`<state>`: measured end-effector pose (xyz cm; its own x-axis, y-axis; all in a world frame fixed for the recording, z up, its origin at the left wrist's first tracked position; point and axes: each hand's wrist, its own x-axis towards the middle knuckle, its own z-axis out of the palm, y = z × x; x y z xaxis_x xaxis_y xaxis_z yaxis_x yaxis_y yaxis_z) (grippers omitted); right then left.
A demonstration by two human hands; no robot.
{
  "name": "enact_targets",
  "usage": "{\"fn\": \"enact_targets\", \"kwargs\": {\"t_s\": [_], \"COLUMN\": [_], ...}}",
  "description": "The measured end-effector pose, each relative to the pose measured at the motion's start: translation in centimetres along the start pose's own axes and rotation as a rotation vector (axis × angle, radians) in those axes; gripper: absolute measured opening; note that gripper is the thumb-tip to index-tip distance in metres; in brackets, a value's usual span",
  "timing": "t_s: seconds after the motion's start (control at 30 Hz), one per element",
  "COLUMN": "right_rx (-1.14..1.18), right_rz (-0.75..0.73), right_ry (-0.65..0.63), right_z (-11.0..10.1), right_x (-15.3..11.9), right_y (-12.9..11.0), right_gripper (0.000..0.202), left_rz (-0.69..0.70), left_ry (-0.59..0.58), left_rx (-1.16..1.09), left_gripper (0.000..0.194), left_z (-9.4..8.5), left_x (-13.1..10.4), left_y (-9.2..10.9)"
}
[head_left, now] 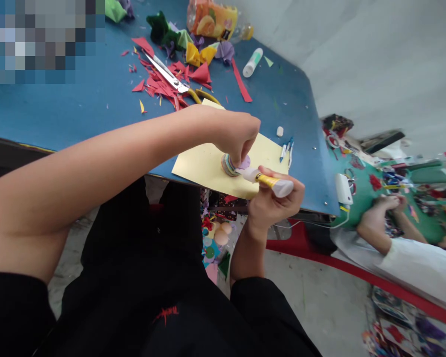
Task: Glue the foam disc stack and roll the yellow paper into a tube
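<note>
A sheet of pale yellow paper [200,161] lies near the front edge of the blue table. On it stands a small round striped object [228,165] with a light purple piece [245,162] at its top. My left hand [241,134] reaches over from the left, its fingers pinched at the purple piece. My right hand [277,198] is wrapped round a white glue tube with a yellow band [267,180]. The tube's nozzle points left and meets the striped object close to my left fingertips; whether glue comes out cannot be seen.
Scissors [171,77] lie among red paper scraps [159,87] behind my left forearm. Folded paper pieces, an orange-labelled bottle [217,22], a glue stick [252,62], an eraser [280,131] and pens [287,150] are farther back. At the right, a person's arms [375,228] rest by a green table.
</note>
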<state>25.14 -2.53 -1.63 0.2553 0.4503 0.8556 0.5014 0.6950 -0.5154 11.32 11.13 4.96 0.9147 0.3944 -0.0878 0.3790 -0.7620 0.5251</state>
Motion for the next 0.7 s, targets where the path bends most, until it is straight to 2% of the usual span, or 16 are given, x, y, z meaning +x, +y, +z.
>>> {"fn": "enact_targets", "kwargs": {"t_s": [0.17, 0.43, 0.7], "right_rx": [0.124, 0.079, 0.026], "right_rz": [0.064, -0.066, -0.140], "right_ry": [0.019, 0.077, 0.013], "right_z": [-0.39, -0.67, -0.79], "right_x": [-0.18, -0.42, -0.83], "right_y": [0.90, 0.49, 0.57], "right_gripper": [0.021, 0.025, 0.028], "left_rz": [0.004, -0.013, -0.014], "left_ry": [-0.005, -0.023, -0.017], "left_rx": [0.023, -0.016, -0.023], "left_gripper": [0.038, 0.043, 0.044], "left_z": [-0.25, -0.18, -0.21], "left_x": [-0.20, -0.32, -0.60], "left_y": [0.41, 0.35, 0.61]}}
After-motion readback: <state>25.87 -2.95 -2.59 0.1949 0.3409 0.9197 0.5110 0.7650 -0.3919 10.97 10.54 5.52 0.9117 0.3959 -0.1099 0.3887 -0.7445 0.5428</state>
